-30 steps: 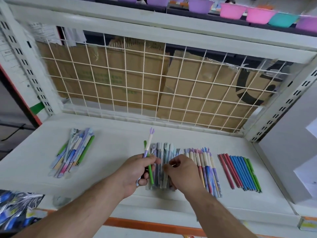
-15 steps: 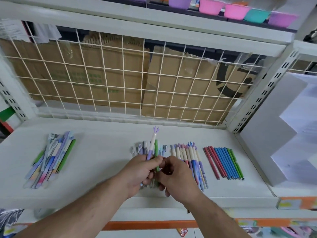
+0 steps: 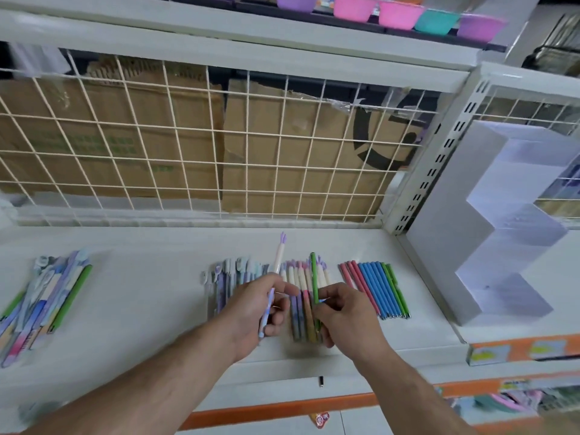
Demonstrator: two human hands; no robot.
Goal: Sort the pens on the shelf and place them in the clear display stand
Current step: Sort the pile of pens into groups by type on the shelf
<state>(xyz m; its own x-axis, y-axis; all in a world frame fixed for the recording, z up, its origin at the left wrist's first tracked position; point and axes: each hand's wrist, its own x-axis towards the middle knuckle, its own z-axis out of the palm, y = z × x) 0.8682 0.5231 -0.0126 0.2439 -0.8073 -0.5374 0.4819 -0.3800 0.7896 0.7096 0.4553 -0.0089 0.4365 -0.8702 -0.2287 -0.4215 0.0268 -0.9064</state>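
Sorting is the step in hand as far as I can judge, and the loading hasn't started. The left hand (image 3: 262,309) is curled round a pen with a cream barrel and a purple eared cap (image 3: 279,255), gripping it low so the cap sticks up toward the back of the shelf (image 3: 141,293). The right hand (image 3: 343,315) pinches a green pen (image 3: 314,277) between thumb and fingertips, roughly upright, just above the front-middle of the shelf. Both hands hover over a group of cream-and-pink eared pens (image 3: 300,318) lying near the front edge. A bunch of pale blue clipped pens (image 3: 230,274) lies just to its left, and a tidy row of plain red, blue and green pens (image 3: 373,287) to its right. Way over at the left end there's a jumbled mixed heap (image 3: 47,296) that looks unsorted. The tiered clear display stand (image 3: 508,246) sits in the next bay past the right upright, well apart from all the pens, and I can't see any pens in it (frame's a bit blurry though). My guess for next: the green pen wants to go right, laid parallel beside the green ones at the far right side of the plain row, and the eared pen gets dropped onto the cream group under the hands. It needs a light release so the row isn't knocked askew, since those round barrels probably roll. After that, the heap on the left is what's waiting.
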